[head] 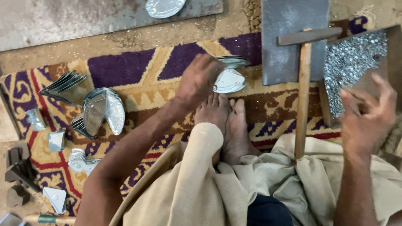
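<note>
Beside the bare feet (224,125):
Left hand (198,80): fingers closed on a shiny fan-shaped metal piece (229,81).
Right hand (367,115): fingers curled, pinched, over the wooden tray of small silver rivets (353,59).
Hammer (304,89): wooden-handled, between both hands.

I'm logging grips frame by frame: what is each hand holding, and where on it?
Left hand grips the fan-shaped metal piece at its left edge. Right hand, over the tray of small metal bits, has fingers pinched; contents cannot be told.

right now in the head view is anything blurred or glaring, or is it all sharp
Head view: the right hand over the tray of small metal bits is slightly smeared by motion; the left hand on the fan-shaped metal piece is sharper; soft even light, mild glare on the shiny stacked pieces; edges bend slightly from the wide lens.
</note>
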A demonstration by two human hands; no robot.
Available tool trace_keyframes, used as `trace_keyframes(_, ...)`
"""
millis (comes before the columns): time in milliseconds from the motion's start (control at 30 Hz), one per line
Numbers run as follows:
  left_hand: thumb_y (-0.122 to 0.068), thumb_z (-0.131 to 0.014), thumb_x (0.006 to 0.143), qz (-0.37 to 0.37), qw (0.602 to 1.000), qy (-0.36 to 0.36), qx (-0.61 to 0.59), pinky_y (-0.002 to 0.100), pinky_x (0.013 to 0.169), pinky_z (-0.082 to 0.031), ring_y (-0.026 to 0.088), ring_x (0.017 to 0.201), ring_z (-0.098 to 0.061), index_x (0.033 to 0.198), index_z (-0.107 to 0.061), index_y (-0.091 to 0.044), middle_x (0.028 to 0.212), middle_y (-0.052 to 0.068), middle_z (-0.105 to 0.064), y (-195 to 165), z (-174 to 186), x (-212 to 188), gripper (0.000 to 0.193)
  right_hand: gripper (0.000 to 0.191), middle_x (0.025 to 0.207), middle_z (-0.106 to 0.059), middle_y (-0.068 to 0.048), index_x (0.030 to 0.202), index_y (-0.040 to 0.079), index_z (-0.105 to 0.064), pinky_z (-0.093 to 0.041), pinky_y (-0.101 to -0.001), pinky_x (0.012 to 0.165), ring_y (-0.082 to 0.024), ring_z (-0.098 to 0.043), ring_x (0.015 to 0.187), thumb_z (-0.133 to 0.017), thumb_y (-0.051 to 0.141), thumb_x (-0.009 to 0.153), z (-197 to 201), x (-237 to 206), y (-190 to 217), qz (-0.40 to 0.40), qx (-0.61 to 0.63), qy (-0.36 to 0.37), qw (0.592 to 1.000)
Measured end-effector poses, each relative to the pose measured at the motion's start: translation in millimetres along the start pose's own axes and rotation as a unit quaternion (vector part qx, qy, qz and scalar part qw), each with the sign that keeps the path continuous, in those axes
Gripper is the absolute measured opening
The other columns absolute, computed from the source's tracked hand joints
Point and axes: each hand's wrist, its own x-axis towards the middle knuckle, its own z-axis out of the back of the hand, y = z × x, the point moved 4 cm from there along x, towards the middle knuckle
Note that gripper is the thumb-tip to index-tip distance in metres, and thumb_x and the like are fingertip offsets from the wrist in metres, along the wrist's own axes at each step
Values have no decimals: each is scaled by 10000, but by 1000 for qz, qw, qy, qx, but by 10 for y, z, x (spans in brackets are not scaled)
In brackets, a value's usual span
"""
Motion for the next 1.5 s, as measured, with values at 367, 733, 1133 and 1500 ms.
trace_keyframes(367, -176, -632, 1128, 355, 860, -41, -363, 342, 620, -538, 182, 736, -554, 1167, -645, 18, 918, 122, -624, 146, 559, 308, 198, 736, 1204, -712, -42, 1593, 94, -345, -601, -245, 651, -175, -747, 828, -836, 114, 1045, -850, 472, 1011, 216, -134, 52, 966)
trace_keyframes(733, -305, -729, 943, 359, 839, 80, -402, 267, 604, -618, 116, 696, -708, 967, -759, -62, 835, 63, -758, -482, 515, 547, 247, 423, 978, -629, -54, 1241, 15, -471, -529, -240, 642, -108, -612, 799, -775, 200, 1012, -600, -252, 523, -157, 109, 94, 977)
trace_keyframes(1133, -274, -770, 899, 395, 759, 87, -510, 257, 464, -554, 99, 533, -651, 886, -755, -20, 760, 72, -767, -571, 124, 758, 255, 436, 600, -405, 35, 888, 82, -506, -254, -255, 348, -55, -344, 432, -489, 474, 1079, -216, -469, 580, -271, 225, 143, 925)
trace_keyframes(1500, -252, -790, 913, 373, 781, 84, -494, 251, 460, -556, 98, 535, -651, 891, -745, 0, 719, 75, -728, -468, 11, 790, 256, 436, 587, -405, 24, 926, 59, -526, -289, -248, 367, -61, -370, 438, -459, 458, 1087, -162, -577, 685, -286, 216, 156, 921)
